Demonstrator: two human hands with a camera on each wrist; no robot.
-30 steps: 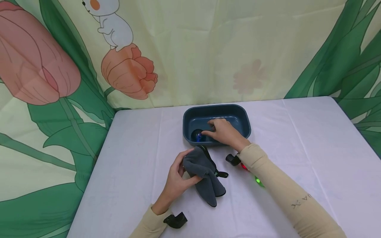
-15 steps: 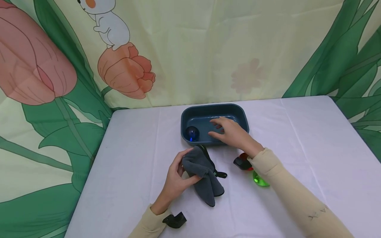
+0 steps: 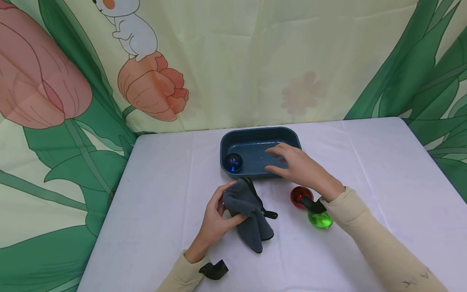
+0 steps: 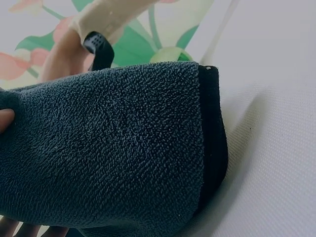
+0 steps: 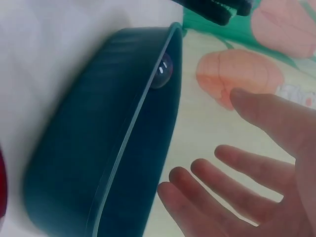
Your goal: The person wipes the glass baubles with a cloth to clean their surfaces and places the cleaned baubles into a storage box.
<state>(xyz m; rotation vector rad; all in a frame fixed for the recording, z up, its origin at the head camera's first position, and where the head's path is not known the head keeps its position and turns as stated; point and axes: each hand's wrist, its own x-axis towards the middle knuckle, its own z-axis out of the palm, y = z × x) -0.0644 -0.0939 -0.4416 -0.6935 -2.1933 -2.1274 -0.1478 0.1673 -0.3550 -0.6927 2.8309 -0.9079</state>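
My left hand [image 3: 215,225] grips a folded dark grey towel [image 3: 248,207] with black edging and a black loop, thumb on the near side. Its fleecy face fills much of the left wrist view, where the towel [image 4: 113,143] hides most of the fingers. Over the right part of a dark blue tray [image 3: 251,148] is my right hand [image 3: 299,164], fingers spread and holding nothing. A dark blue glass ball [image 3: 234,162] lies in the tray's near left corner. In the right wrist view this ball [image 5: 164,74] shows past the tray wall [image 5: 89,123], away from the fingertips.
On the white tablecloth [image 3: 164,194], below my right wrist, lie a red glass ball [image 3: 299,192] and a green glass ball [image 3: 321,222]. A black wrist mount [image 3: 314,205] partly covers both. Behind the table hangs a flower-printed curtain [image 3: 233,69].
My right hand has drawn back rightward from the blue ball, which stays in the tray, its fingers spread. The red and green balls have come into fuller view. My left hand still holds the towel.
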